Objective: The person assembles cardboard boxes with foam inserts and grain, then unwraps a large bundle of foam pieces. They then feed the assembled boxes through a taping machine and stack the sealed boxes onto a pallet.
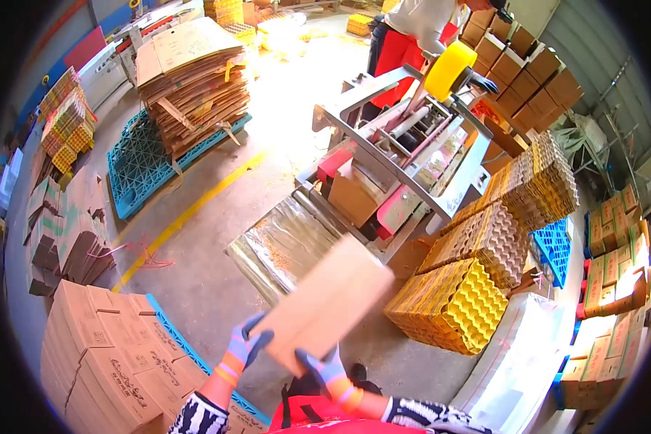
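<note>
A closed brown cardboard box (329, 300), slightly blurred, is held tilted in front of my body. My left hand (247, 343), in a grey-and-lilac glove, grips its lower left side. Around its near end is my right hand (325, 369), gloved alike, with the fingertips on the box. Beyond the box lies the taping machine's metal infeed table (271, 253), its surface shiny and scuffed. Another cardboard box (354, 192) sits inside the carton taping machine (412, 145), below a yellow tape roll (450, 70).
Stacked printed boxes (123, 354) stand on a blue pallet at my left. Yellow egg trays (448, 307) are piled at the right. Flattened cartons (195, 87) lie on another blue pallet (134, 166). A person in a red apron (398, 61) stands behind the machine.
</note>
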`<state>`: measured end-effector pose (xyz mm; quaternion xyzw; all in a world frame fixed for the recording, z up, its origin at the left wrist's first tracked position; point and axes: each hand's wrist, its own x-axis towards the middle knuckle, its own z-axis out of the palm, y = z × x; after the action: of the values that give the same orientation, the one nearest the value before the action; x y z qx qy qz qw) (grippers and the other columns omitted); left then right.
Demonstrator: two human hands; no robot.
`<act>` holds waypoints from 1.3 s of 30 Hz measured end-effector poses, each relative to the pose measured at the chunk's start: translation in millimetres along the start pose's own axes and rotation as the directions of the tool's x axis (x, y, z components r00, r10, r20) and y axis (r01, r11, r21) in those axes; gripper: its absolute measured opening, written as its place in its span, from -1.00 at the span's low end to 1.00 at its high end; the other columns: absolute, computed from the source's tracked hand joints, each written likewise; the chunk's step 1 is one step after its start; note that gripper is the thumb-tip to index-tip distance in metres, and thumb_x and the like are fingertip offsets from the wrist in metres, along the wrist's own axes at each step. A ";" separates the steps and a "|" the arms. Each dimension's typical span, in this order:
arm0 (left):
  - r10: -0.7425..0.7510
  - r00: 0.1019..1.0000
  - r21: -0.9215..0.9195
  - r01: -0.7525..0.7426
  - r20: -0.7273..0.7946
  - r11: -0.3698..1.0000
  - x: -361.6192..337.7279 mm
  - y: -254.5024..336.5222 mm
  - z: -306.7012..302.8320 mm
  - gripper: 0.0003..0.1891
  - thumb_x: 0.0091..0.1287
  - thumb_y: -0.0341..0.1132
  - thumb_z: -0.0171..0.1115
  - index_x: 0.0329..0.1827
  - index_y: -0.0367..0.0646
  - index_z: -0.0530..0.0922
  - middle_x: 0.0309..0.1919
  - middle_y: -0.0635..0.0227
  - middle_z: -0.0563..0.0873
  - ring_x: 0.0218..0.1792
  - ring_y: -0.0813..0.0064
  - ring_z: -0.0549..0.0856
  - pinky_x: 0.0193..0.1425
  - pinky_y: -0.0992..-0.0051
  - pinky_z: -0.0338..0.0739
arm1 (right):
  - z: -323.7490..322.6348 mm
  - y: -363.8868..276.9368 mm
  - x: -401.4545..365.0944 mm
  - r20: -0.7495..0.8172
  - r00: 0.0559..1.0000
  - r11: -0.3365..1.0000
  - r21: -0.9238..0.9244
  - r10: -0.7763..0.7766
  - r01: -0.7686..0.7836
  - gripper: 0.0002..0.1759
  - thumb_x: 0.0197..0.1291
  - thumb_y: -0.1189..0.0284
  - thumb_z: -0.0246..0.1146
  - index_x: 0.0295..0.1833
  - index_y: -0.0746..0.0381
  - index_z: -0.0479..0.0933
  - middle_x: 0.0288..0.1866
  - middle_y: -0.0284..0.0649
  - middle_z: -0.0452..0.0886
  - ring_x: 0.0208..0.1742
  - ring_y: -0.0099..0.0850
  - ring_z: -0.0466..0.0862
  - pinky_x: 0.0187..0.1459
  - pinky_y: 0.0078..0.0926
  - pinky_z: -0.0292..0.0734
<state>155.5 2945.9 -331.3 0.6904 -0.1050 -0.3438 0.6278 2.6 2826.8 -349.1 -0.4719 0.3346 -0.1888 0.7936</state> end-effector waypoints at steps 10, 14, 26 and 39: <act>-0.131 0.878 0.309 -0.020 0.460 0.951 91.3 86.3 46.3 -0.53 0.06 -0.16 0.43 -0.03 -0.23 0.57 -0.07 0.22 0.63 0.00 0.52 0.56 0.13 0.51 0.43 | -3.9 -67.0 16.1 -0.283 0.904 0.939 0.219 0.321 -0.265 -0.28 -0.07 0.53 0.44 0.20 0.34 0.24 0.03 -0.14 0.49 0.00 -0.37 0.51 -0.02 -0.50 0.50; 0.150 0.988 0.552 -0.143 0.033 0.821 153.5 123.3 54.9 -0.46 0.08 -0.19 0.40 0.08 -0.28 0.46 0.03 0.08 0.55 0.03 0.44 0.54 0.15 0.46 0.42 | -8.3 -67.3 35.6 -0.258 0.941 0.975 0.084 0.219 -0.204 -0.29 -0.05 0.48 0.44 0.20 0.35 0.23 0.00 -0.15 0.51 -0.04 -0.39 0.53 -0.01 -0.53 0.46; -0.015 0.922 0.475 -0.185 0.387 0.860 226.7 116.1 63.8 -0.29 0.07 0.01 0.37 0.21 -0.23 0.38 0.03 0.21 0.58 0.02 0.43 0.55 0.16 0.45 0.41 | -56.6 -38.0 73.3 -0.373 0.928 0.999 -0.035 -0.015 0.002 -0.25 0.10 0.37 0.34 0.33 0.23 0.09 0.12 -0.17 0.41 0.07 -0.38 0.46 0.06 -0.48 0.43; 0.068 0.970 0.222 -0.015 -0.232 0.975 -94.5 6.0 69.5 -0.24 0.12 -0.06 0.36 0.30 -0.29 0.27 0.09 0.17 0.56 0.08 0.46 0.54 0.17 0.48 0.40 | -170.2 -100.2 -29.5 0.245 0.941 0.896 -0.430 0.233 -0.110 -0.16 -0.08 0.39 0.44 0.30 0.32 0.17 0.21 -0.10 0.39 0.20 -0.35 0.40 0.21 -0.42 0.30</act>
<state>45.0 2944.1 -291.5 0.7891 -0.0803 -0.2316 0.5633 -137.3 2690.5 -307.3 -0.6184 0.2875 0.0282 0.7309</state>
